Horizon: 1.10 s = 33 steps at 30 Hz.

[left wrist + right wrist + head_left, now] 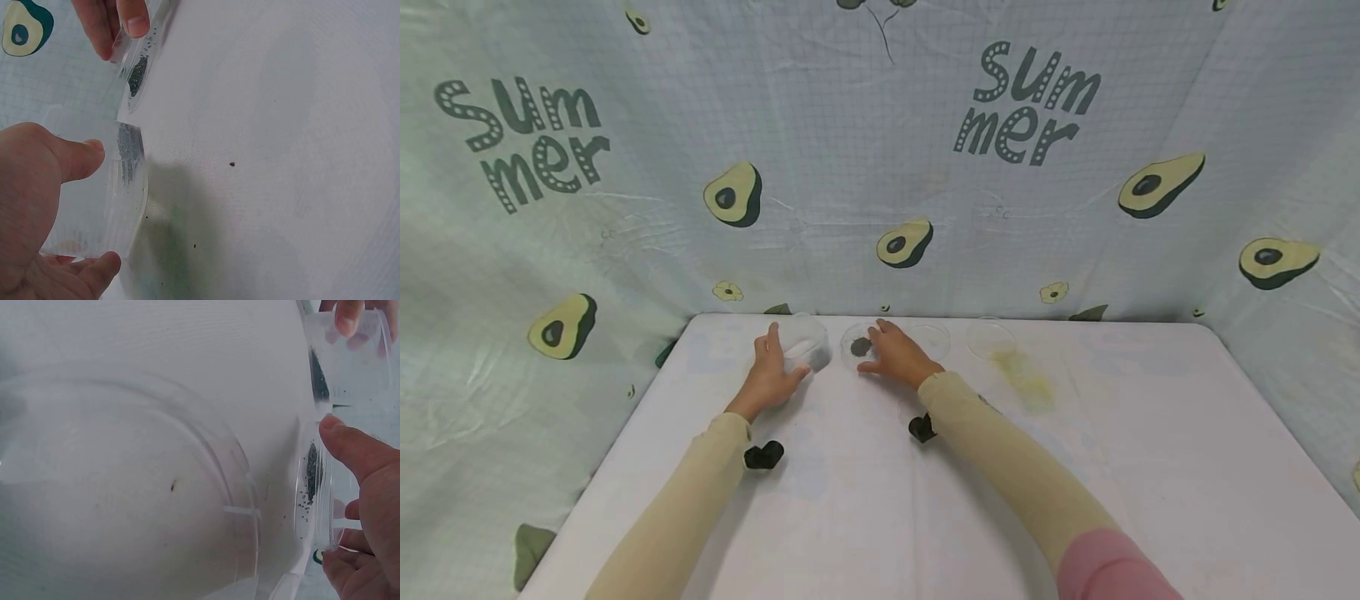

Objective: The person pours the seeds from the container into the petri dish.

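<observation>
My left hand point(769, 377) holds a clear plastic tub point(808, 335) at the table's far edge, thumb on its near side and fingers around the other. Dark grains lie at the bottom of the tub point(87, 206) in the left wrist view. Beside it, my right hand point(901, 357) grips a shallow clear dish point(302, 522) by its rim between thumb and fingers. Small black grains point(861, 347) lie heaped in this dish, some scattered toward one side. The dish appears to rest on the table; part of its rim is behind my fingers.
Two more clear round dishes point(991, 338) stand to the right along the back edge, beside a yellowish patch point(1026, 379) on the white table point(1150, 467). A large clear round rim point(247, 487) lies near my right wrist. A few dark specks point(232, 164) dot the cloth.
</observation>
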Motion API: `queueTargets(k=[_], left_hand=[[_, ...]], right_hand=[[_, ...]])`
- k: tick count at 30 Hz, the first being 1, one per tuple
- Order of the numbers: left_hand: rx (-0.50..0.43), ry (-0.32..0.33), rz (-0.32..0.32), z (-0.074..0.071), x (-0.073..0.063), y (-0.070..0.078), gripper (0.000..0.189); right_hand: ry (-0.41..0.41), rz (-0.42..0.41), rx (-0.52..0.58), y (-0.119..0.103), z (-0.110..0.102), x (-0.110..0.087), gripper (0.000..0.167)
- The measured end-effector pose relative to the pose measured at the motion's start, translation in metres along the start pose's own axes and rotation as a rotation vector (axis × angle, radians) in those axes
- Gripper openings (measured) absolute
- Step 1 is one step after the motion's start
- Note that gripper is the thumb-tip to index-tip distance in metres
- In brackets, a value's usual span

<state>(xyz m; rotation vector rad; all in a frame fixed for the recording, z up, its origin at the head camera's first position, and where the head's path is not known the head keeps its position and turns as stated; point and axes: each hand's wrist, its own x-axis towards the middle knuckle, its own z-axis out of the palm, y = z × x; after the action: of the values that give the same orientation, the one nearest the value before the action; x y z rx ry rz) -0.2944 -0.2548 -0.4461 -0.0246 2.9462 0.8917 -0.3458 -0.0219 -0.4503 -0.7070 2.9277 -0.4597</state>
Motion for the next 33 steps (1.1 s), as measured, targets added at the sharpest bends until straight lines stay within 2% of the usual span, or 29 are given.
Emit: queueTargets(k=[5,18,24,28,33], left_hand=[[0.001,0.0,0.0,0.0,0.0,0.0,0.095],[-0.007,0.0,-0.004,-0.003,-0.002,0.003,0.096],[0.003,0.01,-0.01,0.0,0.001,0.003,0.096],[-0.004,0.011,-0.018,0.0,0.003,0.004,0.096],[-0.007,0.01,-0.027,0.001,0.002,0.004,0.096]], right_hand=[[-0.024,0.028,0.006,-0.001,-0.001,0.002,0.079],[-0.071,0.026,-0.018,-0.003,-0.005,0.008,0.078],[-0.092,0.024,-0.009,0.0,-0.005,0.01,0.077],[-0.098,0.02,-0.01,0.0,-0.005,0.011,0.072],[-0.078,-0.001,-0.002,-0.002,-0.006,0.012,0.055]])
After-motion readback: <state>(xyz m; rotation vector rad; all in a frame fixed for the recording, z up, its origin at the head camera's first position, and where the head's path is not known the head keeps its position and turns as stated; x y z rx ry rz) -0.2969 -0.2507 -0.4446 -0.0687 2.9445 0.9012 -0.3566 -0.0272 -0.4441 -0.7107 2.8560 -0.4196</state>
